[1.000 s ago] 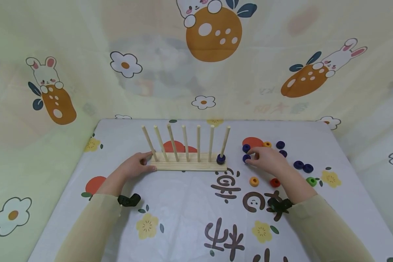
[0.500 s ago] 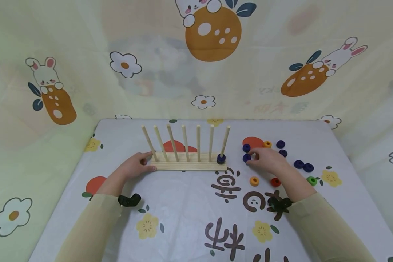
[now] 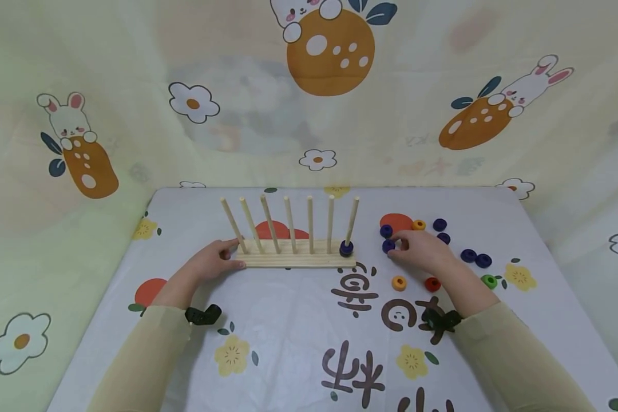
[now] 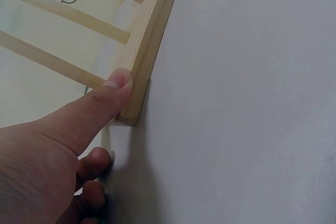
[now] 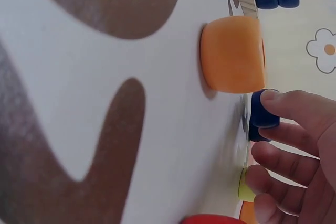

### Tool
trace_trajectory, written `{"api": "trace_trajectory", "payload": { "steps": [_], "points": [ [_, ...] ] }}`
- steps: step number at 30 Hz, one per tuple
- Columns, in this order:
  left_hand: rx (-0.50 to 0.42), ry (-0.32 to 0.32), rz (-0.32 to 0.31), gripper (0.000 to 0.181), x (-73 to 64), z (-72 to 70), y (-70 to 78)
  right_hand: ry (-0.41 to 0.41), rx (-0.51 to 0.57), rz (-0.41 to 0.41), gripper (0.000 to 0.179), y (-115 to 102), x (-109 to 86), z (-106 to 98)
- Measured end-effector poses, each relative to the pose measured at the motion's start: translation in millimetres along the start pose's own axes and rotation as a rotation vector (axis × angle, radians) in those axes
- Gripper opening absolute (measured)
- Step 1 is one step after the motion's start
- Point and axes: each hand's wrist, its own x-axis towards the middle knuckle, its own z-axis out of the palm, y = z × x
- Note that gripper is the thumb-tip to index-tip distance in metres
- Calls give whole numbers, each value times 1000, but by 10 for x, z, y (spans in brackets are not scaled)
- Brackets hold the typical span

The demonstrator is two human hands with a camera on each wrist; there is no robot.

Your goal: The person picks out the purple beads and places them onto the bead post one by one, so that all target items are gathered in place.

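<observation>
The left hand [image 3: 210,261] grips the left end of the wooden stand [image 3: 293,261], its thumb pressing on the base. Beyond the stand's right end, the right hand [image 3: 423,250] pinches a blue bead [image 3: 388,246] between thumb and forefinger. Another blue bead [image 3: 386,231] sits just behind it; an orange bead [image 3: 399,283] lies nearer the person. Two threaded beads [image 3: 346,249] circle the rightmost peg [image 3: 352,220].
</observation>
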Motion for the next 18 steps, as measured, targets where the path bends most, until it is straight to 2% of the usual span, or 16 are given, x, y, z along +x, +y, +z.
{"api": "trace_trajectory", "payload": {
  "steps": [7,18],
  "points": [
    [3,12,26,76,9,-6,-2,30,3,-19,50,-16,-30,-25],
    [1,7,25,77,-22,-17,10,119,46,-49,46,-89,-126,-64]
  ]
}}
